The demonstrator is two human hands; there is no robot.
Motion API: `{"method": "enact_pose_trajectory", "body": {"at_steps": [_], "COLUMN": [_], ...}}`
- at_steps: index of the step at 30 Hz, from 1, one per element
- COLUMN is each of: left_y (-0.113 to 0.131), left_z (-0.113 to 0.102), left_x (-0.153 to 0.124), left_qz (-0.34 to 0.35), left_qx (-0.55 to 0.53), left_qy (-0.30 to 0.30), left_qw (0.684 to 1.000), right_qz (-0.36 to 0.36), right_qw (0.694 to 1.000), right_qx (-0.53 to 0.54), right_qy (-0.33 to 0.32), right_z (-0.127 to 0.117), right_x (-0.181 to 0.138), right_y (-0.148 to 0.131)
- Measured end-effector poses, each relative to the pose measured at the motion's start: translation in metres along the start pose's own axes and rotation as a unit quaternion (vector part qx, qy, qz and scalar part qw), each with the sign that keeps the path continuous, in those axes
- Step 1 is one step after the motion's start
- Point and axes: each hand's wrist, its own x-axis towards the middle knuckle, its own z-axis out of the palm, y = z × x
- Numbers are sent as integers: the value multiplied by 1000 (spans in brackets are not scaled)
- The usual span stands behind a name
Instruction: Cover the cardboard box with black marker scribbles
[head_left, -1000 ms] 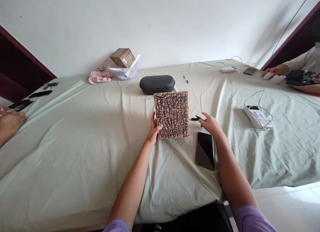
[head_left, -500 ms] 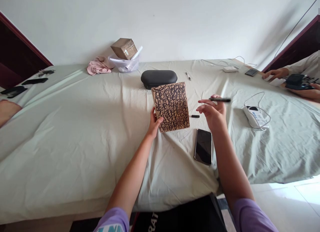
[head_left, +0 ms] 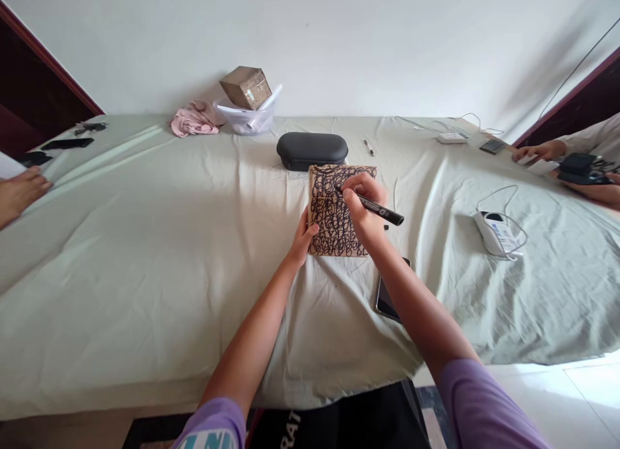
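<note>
A brown cardboard box point(head_left: 334, 226), its upper face covered in black looping scribbles, is held at its left edge by my left hand point(head_left: 303, 238), thumb on top and the other fingers mostly hidden. My right hand point(head_left: 367, 207) is closed around a black marker point(head_left: 382, 210), its tip at the upper middle of the scribbled face. Just right of the box, a small black cap point(head_left: 386, 227) shows partly past my wrist. Under my right forearm lies a smartphone point(head_left: 386, 300), partly covered. A black oval case point(head_left: 312, 150) sits just behind the box.
At the back stand a plastic tub point(head_left: 249, 121) with a taped carton point(head_left: 246, 87) and a pink cloth point(head_left: 196, 119). A pen point(head_left: 369, 147) lies behind. To the right are a white power strip point(head_left: 498, 232) and another person's hands point(head_left: 545, 150); another hand point(head_left: 22, 194) rests at left.
My right hand has moved left onto the box, bringing the marker tip to its scribbled face. The box has shifted slightly right and straightened. Another person's hand at left has come further into view.
</note>
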Motion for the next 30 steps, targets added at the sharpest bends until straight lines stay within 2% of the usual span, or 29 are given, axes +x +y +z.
{"method": "enact_pose_trajectory", "body": {"at_steps": [5, 11, 21, 26, 30], "left_y": [6, 7, 0, 2, 1], "left_z": [2, 2, -1, 0, 0], "left_x": [1, 2, 4, 4, 1], "left_qz": [27, 28, 9, 3, -6], "left_qx": [19, 40, 28, 18, 19], "left_qy": [-13, -20, -10, -9, 0], "left_qw": [999, 999, 1000, 1000, 1000], "right_qz": [-26, -53, -56, -36, -19], "right_qw": [998, 988, 981, 985, 989], "right_qx": [-60, -138, -153, -148, -116], "right_qy": [-17, -55, -105, -79, -91], "right_z": [9, 4, 6, 8, 6], "right_x": [-19, -28, -22, -22, -17], "right_y": [26, 34, 33, 33, 31]}}
